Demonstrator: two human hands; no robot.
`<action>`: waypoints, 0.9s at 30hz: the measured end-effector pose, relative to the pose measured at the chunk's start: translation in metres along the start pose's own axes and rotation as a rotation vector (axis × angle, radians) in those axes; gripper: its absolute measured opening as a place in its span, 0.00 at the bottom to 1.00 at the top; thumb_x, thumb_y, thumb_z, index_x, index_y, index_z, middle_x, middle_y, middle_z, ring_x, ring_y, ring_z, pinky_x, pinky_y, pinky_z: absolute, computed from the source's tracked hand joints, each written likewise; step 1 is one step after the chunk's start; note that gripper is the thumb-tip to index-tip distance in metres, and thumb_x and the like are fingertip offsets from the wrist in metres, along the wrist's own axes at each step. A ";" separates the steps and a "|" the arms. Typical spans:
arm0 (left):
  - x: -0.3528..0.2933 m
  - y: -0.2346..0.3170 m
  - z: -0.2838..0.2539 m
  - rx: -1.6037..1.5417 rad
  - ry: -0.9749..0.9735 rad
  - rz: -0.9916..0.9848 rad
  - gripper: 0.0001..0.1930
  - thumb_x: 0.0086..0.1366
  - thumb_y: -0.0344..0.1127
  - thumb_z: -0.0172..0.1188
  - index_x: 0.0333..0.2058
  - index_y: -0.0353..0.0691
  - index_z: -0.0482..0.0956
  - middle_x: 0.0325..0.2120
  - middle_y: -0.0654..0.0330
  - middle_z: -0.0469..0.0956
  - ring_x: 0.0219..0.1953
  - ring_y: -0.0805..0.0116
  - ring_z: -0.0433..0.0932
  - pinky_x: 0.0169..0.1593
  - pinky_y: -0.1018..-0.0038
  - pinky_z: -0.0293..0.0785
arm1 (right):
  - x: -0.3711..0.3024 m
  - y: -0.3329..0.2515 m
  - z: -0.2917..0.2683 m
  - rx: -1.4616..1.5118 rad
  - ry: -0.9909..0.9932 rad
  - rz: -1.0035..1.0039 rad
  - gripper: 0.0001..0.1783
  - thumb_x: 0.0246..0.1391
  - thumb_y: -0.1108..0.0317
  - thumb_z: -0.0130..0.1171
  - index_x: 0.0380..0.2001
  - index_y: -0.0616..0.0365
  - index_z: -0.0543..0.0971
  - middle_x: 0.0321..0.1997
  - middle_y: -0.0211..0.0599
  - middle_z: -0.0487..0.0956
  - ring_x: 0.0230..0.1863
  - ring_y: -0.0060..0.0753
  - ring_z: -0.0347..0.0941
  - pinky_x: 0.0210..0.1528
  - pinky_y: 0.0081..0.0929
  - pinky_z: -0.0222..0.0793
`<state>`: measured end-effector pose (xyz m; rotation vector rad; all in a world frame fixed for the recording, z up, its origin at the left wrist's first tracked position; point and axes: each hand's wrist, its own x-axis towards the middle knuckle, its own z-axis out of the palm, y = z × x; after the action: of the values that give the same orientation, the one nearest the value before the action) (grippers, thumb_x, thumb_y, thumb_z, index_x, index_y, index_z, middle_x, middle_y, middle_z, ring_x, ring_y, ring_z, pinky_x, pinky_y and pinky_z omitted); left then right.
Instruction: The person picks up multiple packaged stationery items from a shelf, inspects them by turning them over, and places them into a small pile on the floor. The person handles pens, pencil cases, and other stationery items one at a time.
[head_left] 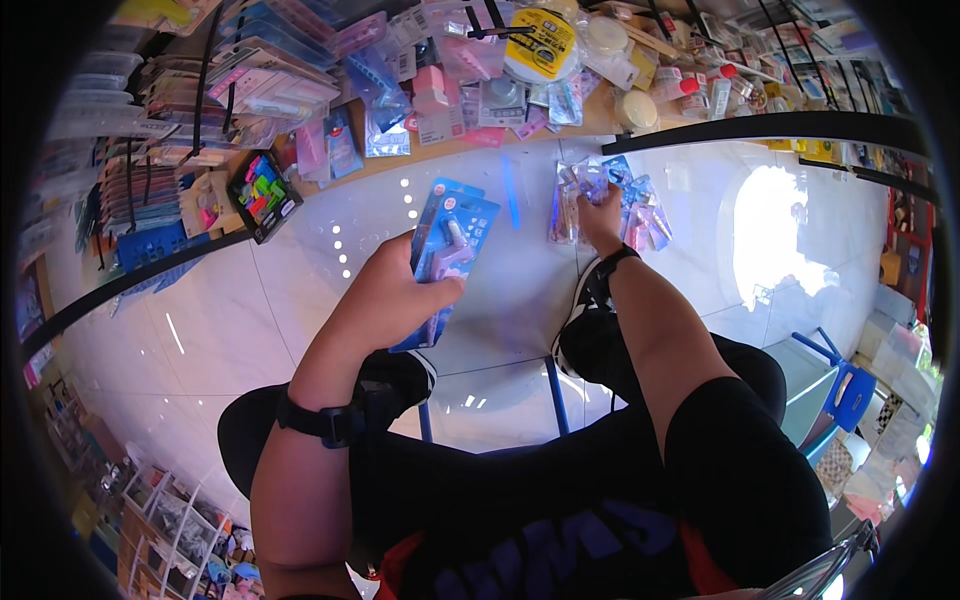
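Note:
My left hand point(390, 295) is closed around blue carded blister packs point(468, 215), at least two stacked together. A pale purple item with a white tip shows under the front pack's clear plastic; I cannot make out its kind. Further right, my right hand point(605, 222) reaches down to a small spread of packs on the floor. Its fingers are pinched on a clear and purple blister pack point(592, 180). Beside that hand lie more blue and purple packs point(648, 215), overlapping one another on the tiles.
A shelf point(470, 145) crowded with packaged goods runs along the far side. Hanging packs point(150, 190) fill the left, near a black box of colourful small pieces point(265, 195). A blue chair point(850, 395) stands at the right. My shoes point(572, 320) rest on the glossy tiled floor point(210, 340).

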<state>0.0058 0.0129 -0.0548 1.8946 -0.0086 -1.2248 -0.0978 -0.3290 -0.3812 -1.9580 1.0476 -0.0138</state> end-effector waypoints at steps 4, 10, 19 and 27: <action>0.006 0.008 0.002 0.021 -0.038 0.037 0.17 0.62 0.38 0.71 0.47 0.37 0.81 0.38 0.58 0.85 0.40 0.68 0.84 0.50 0.67 0.80 | 0.029 0.044 0.017 0.057 -0.113 0.060 0.46 0.49 0.57 0.72 0.66 0.68 0.65 0.61 0.63 0.77 0.63 0.58 0.77 0.65 0.43 0.72; 0.002 -0.002 0.000 0.011 0.000 0.003 0.18 0.62 0.38 0.71 0.47 0.37 0.81 0.38 0.58 0.84 0.40 0.67 0.84 0.50 0.66 0.80 | -0.002 -0.010 0.027 -0.346 -0.052 0.200 0.52 0.43 0.43 0.74 0.64 0.65 0.67 0.73 0.63 0.63 0.74 0.62 0.62 0.74 0.48 0.62; 0.006 -0.003 0.001 0.023 -0.016 0.051 0.18 0.63 0.39 0.71 0.47 0.37 0.81 0.37 0.59 0.84 0.39 0.67 0.83 0.49 0.66 0.80 | 0.001 -0.017 0.030 -0.401 -0.092 0.277 0.55 0.35 0.46 0.79 0.61 0.72 0.69 0.66 0.61 0.73 0.72 0.59 0.68 0.73 0.44 0.66; 0.006 0.001 0.002 0.024 -0.020 0.030 0.17 0.63 0.38 0.71 0.47 0.37 0.81 0.37 0.59 0.84 0.38 0.67 0.83 0.49 0.66 0.80 | 0.013 0.010 0.036 -0.222 -0.153 0.230 0.50 0.36 0.51 0.78 0.58 0.72 0.70 0.58 0.60 0.81 0.60 0.57 0.80 0.62 0.42 0.76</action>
<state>0.0081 0.0087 -0.0592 1.8960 -0.0622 -1.2288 -0.0825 -0.3150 -0.4148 -1.9858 1.2071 0.3878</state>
